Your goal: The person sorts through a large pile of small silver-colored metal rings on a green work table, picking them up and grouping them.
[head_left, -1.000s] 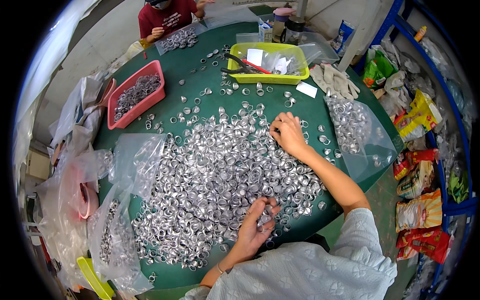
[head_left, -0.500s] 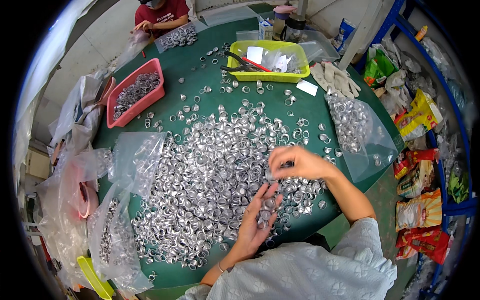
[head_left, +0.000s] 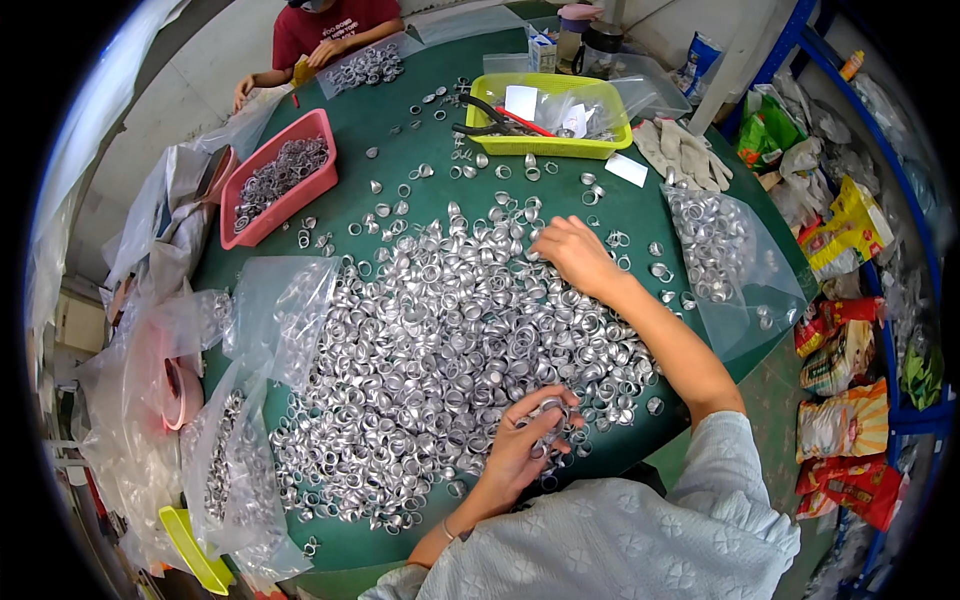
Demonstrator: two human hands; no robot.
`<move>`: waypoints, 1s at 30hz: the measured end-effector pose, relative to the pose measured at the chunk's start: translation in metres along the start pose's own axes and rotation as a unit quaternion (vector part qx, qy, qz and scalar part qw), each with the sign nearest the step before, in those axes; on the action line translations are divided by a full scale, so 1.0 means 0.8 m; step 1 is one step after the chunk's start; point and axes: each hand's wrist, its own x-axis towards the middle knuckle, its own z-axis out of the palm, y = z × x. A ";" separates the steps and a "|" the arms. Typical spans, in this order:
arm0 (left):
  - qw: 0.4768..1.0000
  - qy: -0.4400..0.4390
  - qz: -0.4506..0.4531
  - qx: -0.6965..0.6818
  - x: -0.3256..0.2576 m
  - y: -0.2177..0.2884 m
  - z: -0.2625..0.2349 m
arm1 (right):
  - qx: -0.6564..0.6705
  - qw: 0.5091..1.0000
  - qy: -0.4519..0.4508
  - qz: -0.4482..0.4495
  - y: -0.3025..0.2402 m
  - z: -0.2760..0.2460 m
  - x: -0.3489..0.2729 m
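A wide heap of silver-coloured metal rings (head_left: pixel 420 340) is spread over the green table. My left hand (head_left: pixel 520 450), palm up at the heap's near right edge, has its fingers curled round a few metal rings (head_left: pixel 548 412). Farther off, my right hand (head_left: pixel 580 258) reaches into the upper right part of the heap. Its fingers point left and bend down together among the rings, and their tips hide whatever they may pinch.
A pink basket (head_left: pixel 232 205) of rings stands at the far left. A yellow-green basket (head_left: pixel 560 148) holds pliers and bags, with gloves (head_left: pixel 685 155) beside it. A plastic bag of rings (head_left: pixel 715 245) lies right. Across the table sits another person (head_left: pixel 335 35).
My right hand has left the spot above my left hand and moved away to the heap's upper right. My left hand stays near its place, its fingers more curled round the rings.
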 end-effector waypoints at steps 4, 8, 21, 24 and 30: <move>1.000 0.020 0.003 0.023 -0.002 0.002 0.007 | 0.355 0.886 0.003 0.298 -0.017 -0.020 -0.010; 0.993 -0.049 -0.032 -0.099 0.004 -0.001 -0.008 | 0.687 0.652 0.011 0.320 -0.020 -0.030 -0.035; 0.983 0.083 -0.026 -0.162 0.011 -0.002 0.006 | 0.253 0.964 -0.058 -0.051 -0.164 -0.115 -0.101; 0.978 0.054 -0.017 -0.203 0.009 -0.010 0.003 | 0.321 0.944 -0.060 -0.039 -0.162 -0.119 -0.114; 0.980 -0.003 -0.039 -0.194 0.004 -0.017 -0.018 | 0.324 0.914 0.146 0.196 -0.120 -0.111 -0.131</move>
